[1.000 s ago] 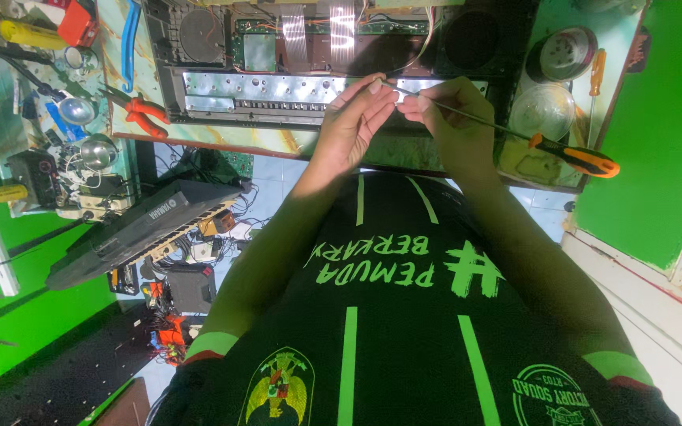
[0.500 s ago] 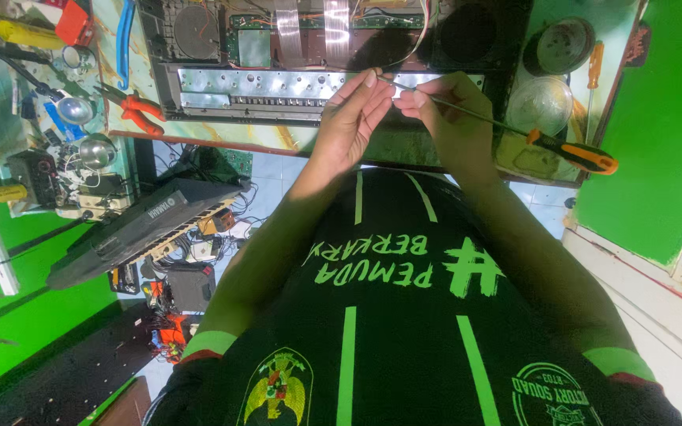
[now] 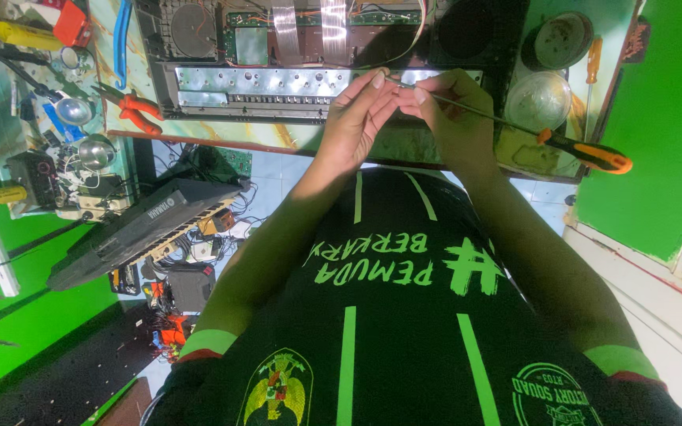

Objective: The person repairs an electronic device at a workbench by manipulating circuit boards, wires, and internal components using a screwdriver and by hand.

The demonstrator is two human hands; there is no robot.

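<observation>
An opened electronic device [image 3: 278, 79] with a metal panel, circuit boards and ribbon cables lies on the workbench. My right hand [image 3: 447, 114] grips the thin shaft of a long screwdriver [image 3: 586, 154] with an orange and black handle; the handle sticks out to the right. My left hand [image 3: 357, 114] meets it, its fingertips pinched at the screwdriver's tip just over the device's front edge. Whether something small sits between those fingers I cannot tell.
Red-handled pliers [image 3: 132, 110], a blue tool [image 3: 122, 39] and yellow items [image 3: 29, 35] lie left on the bench. Round clear lids [image 3: 538, 99] sit at the right. A dark keyboard [image 3: 144, 229] and loose electronics [image 3: 191, 288] lie on the floor. Green walls [image 3: 665, 118] flank both sides.
The view has shifted slightly. Both hands stay together at the screwdriver's tip, edging a little up toward the device's front edge.
</observation>
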